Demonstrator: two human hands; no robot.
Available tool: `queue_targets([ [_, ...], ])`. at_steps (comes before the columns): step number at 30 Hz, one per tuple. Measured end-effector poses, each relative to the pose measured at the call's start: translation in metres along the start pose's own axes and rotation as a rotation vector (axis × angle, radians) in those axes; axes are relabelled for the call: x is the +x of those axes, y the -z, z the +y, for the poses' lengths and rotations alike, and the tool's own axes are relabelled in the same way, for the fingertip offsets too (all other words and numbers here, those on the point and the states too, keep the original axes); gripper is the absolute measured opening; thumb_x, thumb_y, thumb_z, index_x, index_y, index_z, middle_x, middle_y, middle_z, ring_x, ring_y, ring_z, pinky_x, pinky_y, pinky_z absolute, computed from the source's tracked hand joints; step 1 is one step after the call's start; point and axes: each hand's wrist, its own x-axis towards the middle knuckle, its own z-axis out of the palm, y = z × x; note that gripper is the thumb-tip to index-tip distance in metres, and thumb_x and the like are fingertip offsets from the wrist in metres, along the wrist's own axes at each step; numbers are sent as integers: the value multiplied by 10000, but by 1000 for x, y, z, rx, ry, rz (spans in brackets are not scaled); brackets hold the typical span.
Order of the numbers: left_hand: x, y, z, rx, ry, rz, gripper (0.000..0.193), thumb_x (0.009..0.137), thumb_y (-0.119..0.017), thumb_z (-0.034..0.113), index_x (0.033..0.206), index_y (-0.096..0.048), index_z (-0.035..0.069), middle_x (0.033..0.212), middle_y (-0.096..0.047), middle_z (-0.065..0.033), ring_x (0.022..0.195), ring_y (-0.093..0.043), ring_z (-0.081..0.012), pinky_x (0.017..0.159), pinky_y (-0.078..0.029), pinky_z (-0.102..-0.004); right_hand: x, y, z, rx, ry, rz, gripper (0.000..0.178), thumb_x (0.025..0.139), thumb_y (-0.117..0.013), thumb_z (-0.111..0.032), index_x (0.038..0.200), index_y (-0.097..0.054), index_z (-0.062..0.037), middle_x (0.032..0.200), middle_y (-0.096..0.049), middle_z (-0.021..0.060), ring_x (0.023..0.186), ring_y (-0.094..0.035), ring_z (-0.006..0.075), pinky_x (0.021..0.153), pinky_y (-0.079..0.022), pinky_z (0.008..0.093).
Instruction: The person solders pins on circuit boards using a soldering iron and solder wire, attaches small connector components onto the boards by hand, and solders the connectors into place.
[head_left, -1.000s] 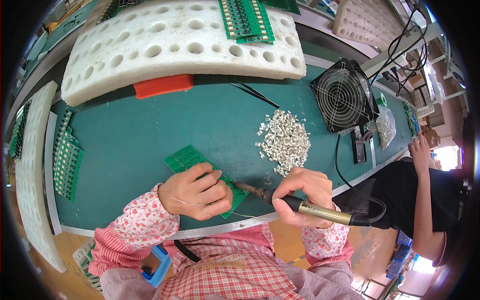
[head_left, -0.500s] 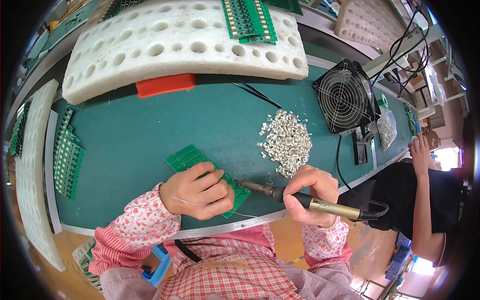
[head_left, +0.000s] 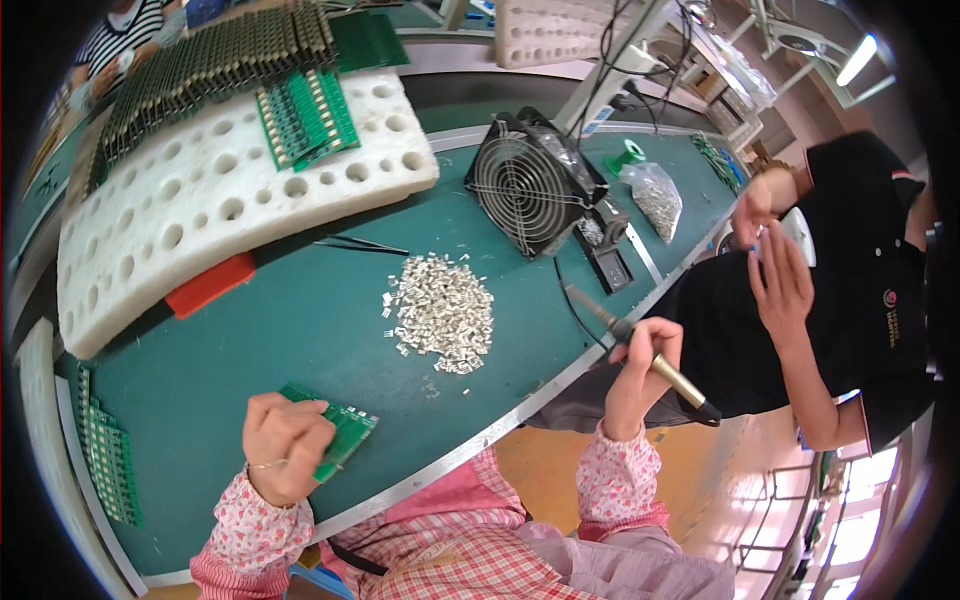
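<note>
We see the two hands well apart, each closed on something of its own. The left hand (head_left: 285, 448) is curled over the left part of a green circuit board (head_left: 350, 438), whose right part shows bare beyond the fingers; we cannot tell whether the board lies fully flat on the green bench top (head_left: 250, 350). The right hand (head_left: 645, 372) grips a soldering iron (head_left: 680, 383) by its dark and gold handle, with the tip up and to the left, well to the right of the board. Between the hands, and farther up the bench, we find a heap of small silvery metal parts (head_left: 442, 315), with black tweezers (head_left: 365, 246) just beyond it. Past these we see a black fan (head_left: 525, 185) near a clear bag of small parts (head_left: 656, 200) and a green spool (head_left: 627, 157). To the upper left lies a white foam block (head_left: 200, 205) bearing more green boards (head_left: 308, 118), with a red block (head_left: 210, 285) at its near edge. At the right we see a co-worker in a black shirt (head_left: 850, 290).
</note>
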Motion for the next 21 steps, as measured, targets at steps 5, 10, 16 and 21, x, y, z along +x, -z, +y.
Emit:
queue_targets([
  [5,8,-6,9,-402,748,238,289,679,-717,-25,866,-506,36,840,-558,-53,724,-581,-169,632,-421,-285,32,19,46,-173,100,130,148,938,-564,-150,940,-493,-20,782,-495,14,647,-452,61,578,-380,206],
  [10,22,-2,5,-1065,1281,293,243,830,-678,72,1033,-558,12,896,-606,-26,796,-575,-100,700,-485,-260,65,18,90,-247,140,199,194,944,-571,-207,932,-516,-22,781,-496,14,661,-449,58,587,-385,218],
  [16,7,-7,-13,-1499,1401,153,295,849,-658,64,1111,-529,23,988,-611,-31,872,-600,-118,774,-497,-280,108,18,118,-178,29,176,254,932,-598,-283,942,-530,-38,701,-518,10,573,-472,46,481,-400,189],
  [21,-1,-4,-9,-1547,1399,163,321,842,-652,17,1133,-517,21,1009,-618,-41,906,-613,-125,801,-511,-295,122,-2,131,149,-382,63,372,904,-624,-356,1074,-538,-36,913,-598,60,712,-567,105,572,-471,210],
])
